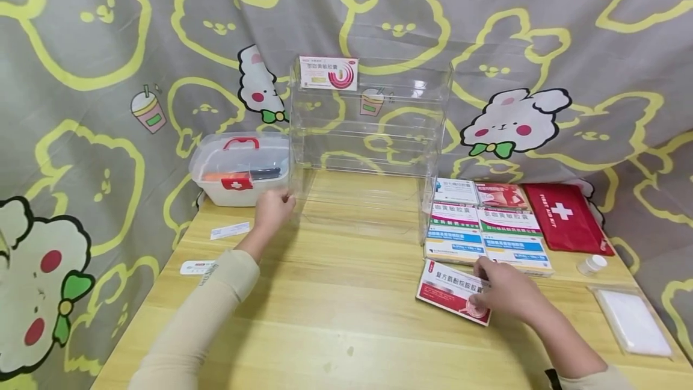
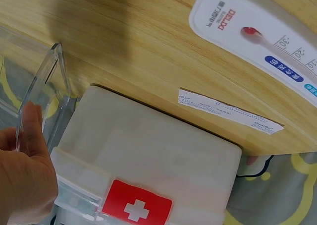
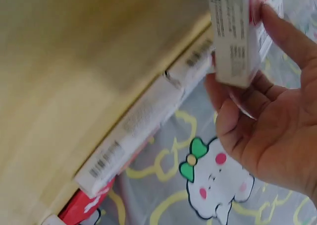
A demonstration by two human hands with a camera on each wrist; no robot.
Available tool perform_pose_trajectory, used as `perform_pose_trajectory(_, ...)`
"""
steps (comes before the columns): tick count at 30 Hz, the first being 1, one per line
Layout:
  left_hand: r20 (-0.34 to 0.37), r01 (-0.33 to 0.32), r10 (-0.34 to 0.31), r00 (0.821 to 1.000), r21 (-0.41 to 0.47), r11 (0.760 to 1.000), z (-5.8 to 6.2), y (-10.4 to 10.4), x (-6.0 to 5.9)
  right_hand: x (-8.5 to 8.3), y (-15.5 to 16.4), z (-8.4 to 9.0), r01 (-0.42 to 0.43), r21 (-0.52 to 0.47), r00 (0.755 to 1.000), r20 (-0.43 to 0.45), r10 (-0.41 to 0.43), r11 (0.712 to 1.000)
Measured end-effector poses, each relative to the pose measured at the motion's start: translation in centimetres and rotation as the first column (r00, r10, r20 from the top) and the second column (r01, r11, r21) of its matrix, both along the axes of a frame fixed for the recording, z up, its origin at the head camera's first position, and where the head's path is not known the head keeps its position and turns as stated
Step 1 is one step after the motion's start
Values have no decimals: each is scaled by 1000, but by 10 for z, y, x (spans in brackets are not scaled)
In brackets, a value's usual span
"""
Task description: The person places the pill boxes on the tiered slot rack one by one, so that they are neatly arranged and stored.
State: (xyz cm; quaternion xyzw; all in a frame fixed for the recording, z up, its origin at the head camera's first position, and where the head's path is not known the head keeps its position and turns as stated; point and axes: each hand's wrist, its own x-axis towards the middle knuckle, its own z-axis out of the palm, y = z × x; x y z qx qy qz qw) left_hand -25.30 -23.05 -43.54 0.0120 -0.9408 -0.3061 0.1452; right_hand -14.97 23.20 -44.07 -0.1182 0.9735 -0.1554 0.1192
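My left hand (image 1: 273, 215) pinches the front edge of the left side panel of a clear tiered display rack (image 2: 59, 71), with thumb and fingers on either side of the plastic. On the rack's top tier, at the left, stands a white-and-pink capsule box (image 1: 328, 74). My right hand (image 1: 511, 290) grips a red-and-white medicine box (image 1: 452, 290) by its right end, tilted in front of the other boxes. Beyond it lie several medicine boxes in rows, among them a blue-and-white one (image 1: 455, 244) and a red one (image 1: 502, 195).
Left of the rack sits a lidded first-aid box (image 1: 240, 194) with a red handle. Near it lie a paper strip (image 1: 230, 230) and a white thermometer (image 1: 196, 267). At the right are a red first-aid pouch (image 1: 565, 227), a small white bottle (image 1: 592, 265) and a white pack (image 1: 633, 321).
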Motion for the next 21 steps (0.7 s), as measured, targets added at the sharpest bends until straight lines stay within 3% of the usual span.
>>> perform_pose_trajectory(4, 12, -1, 1, 1000, 7, 1000, 0, 0, 0, -3, 8, 18, 13, -134, 999, -34, -18, 991)
perform_pose_trajectory(9, 10, -13, 13, 1000, 0, 1000, 2, 0, 0, -4, 19, 36, -1, -284, 986, -162, -47, 959)
perform_pose_trajectory(17, 12, -8, 8, 1000, 3, 1000, 3, -1, 1, -12, 17, 63, 108, -423, 954, -209, -213, 900)
perform_pose_trajectory(21, 12, 4, -4, 1000, 2, 1000, 1, -1, 2, -21, 13, 83, 167, -508, 928, -208, -309, 845)
